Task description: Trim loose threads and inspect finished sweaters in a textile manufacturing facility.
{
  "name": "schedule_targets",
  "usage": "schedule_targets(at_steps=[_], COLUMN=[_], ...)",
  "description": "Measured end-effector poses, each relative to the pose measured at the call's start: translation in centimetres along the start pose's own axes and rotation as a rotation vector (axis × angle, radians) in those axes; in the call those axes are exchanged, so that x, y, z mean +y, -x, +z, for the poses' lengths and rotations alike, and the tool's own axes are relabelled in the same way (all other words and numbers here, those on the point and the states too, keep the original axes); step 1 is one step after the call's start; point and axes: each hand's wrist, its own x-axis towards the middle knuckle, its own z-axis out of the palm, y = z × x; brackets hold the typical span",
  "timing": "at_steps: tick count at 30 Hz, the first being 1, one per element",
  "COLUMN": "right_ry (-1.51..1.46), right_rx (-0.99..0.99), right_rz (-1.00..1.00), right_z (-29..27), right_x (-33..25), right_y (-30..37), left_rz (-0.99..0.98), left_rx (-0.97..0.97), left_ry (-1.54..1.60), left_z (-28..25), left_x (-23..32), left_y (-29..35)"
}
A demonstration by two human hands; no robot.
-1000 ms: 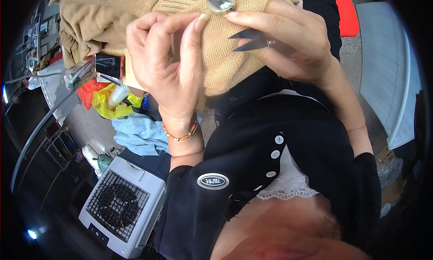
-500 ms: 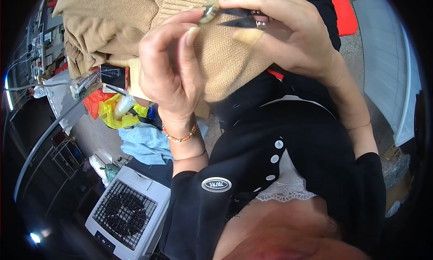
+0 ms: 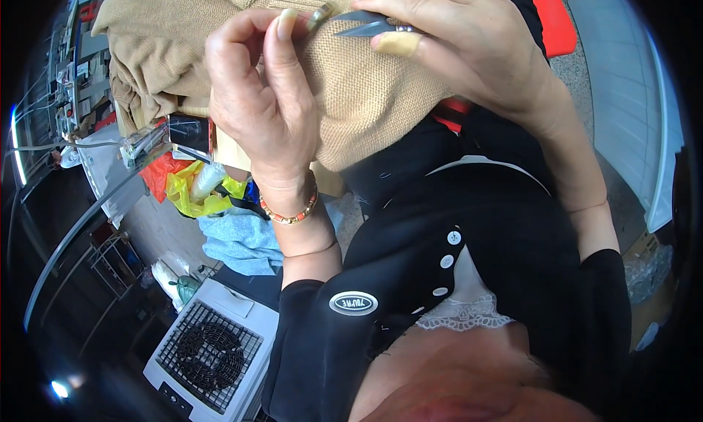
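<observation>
My left hand (image 3: 263, 100) pinches a round, marbled brownish-green button (image 3: 321, 12) between thumb and fingertips, its edge turned toward me. Thread snips (image 3: 362, 28) with dark pointed blades sit in my right hand (image 3: 480, 52), whose thumb wears a yellowish covering. The blades are parted, and their tips point left, just beside the button. Whether a thread runs between them is too fine to tell. Beneath both hands spreads a tan knitted sweater (image 3: 366, 107), bunched at the left, with a ribbed band at the top and a part hanging over my lap.
Left of my forearm are a black box (image 3: 190, 133), a yellow plastic bag (image 3: 181, 191) and a folded light-blue cloth (image 3: 238, 239). A white air cooler (image 3: 253, 352) stands at the lower left. On the right are a red seat (image 3: 551, 19) and a pale panel (image 3: 619, 92).
The button has shifted a little left and turned from its face to its edge. My left hand moved left and its thumb came up. The snips' blades reach further left and sit closer together.
</observation>
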Motion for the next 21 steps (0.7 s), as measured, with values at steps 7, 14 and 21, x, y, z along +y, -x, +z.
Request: schedule_targets(at_steps=[7,14,21], right_ry=[0.046,0.053,0.084], right_rx=[-0.477,-0.333,-0.229], right_rz=[0.515,0.254,0.083], right_z=[-1.3,-1.5,-0.7], right_x=[-3.1,-2.8,-0.8], right_y=[-3.6,-4.1,-2.0], left_rz=[0.005,0.039,0.146], left_rx=[0.010,0.003,-0.050], left_ry=[-0.019,-0.002,-0.137], left_z=[-0.3,-0.1,-0.3], left_x=[-0.4,-0.8,-1.2], left_y=[0.5,0.2,-0.6])
